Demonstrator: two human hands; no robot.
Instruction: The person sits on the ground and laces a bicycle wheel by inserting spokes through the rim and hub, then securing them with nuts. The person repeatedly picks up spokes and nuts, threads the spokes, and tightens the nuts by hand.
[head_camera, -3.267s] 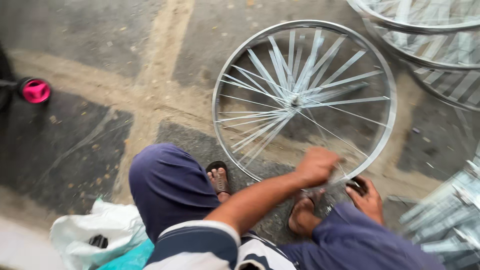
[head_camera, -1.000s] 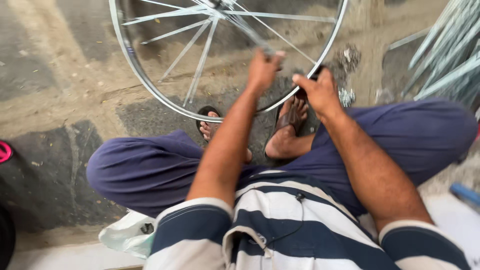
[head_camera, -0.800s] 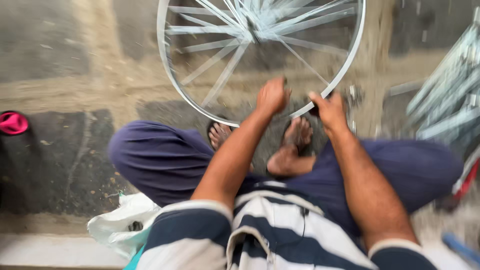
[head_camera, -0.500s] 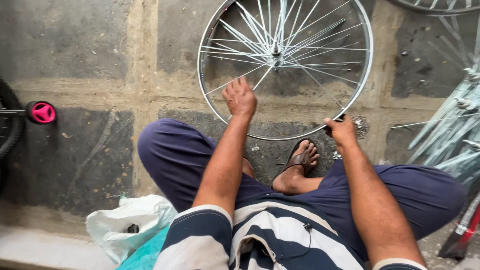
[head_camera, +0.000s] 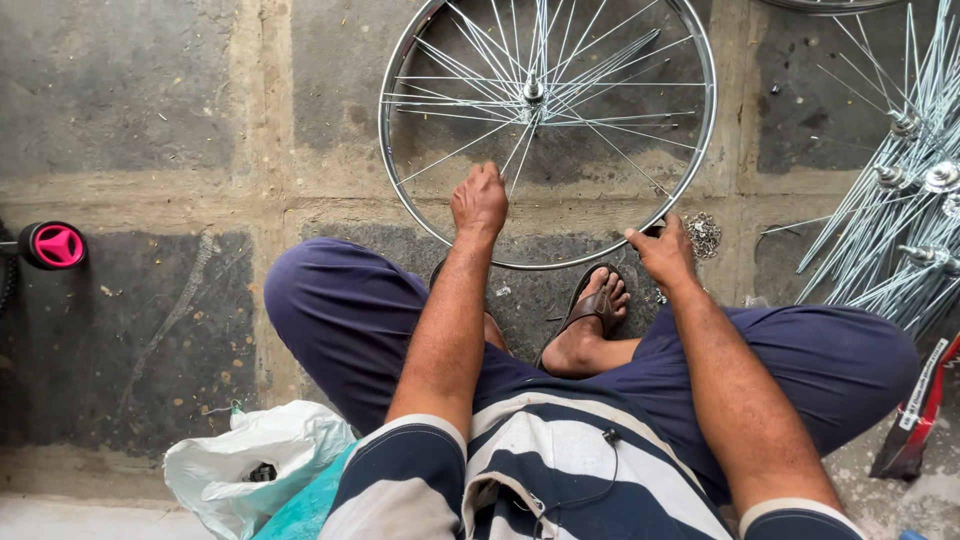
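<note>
Head view shows us seated cross-legged on a paved floor (head_camera: 150, 120) of dark slabs with pale joints, and a spoked bicycle wheel (head_camera: 547, 130) lies flat on that floor just ahead of our feet, its top edge cut off by the frame. We judge the wheel well advanced: the hub (head_camera: 533, 92) sits at the centre and spokes run from it to the rim all round the visible part, though they look unevenly bunched, so lacing or tensioning is probably unfinished.

Our left hand (head_camera: 480, 200) is closed into a loose fist over the near part of the wheel, at spokes just inside the rim; whether it pinches a spoke or a small tool we cannot tell. Our right hand (head_camera: 662, 255) rests at the rim's near right edge, fingers curled narrow around something dark and small that we cannot identify.

A little heap of small metal parts (head_camera: 704, 233) lies just beside that hand. Loose hubs with spokes (head_camera: 890, 200) are stacked at the floor's right edge, partly out of frame. A white plastic bag (head_camera: 250, 470) lies by our left knee, and a pink round part (head_camera: 57, 246) shows at the left edge. Spoke tension and rim trueness are not readable from here.
</note>
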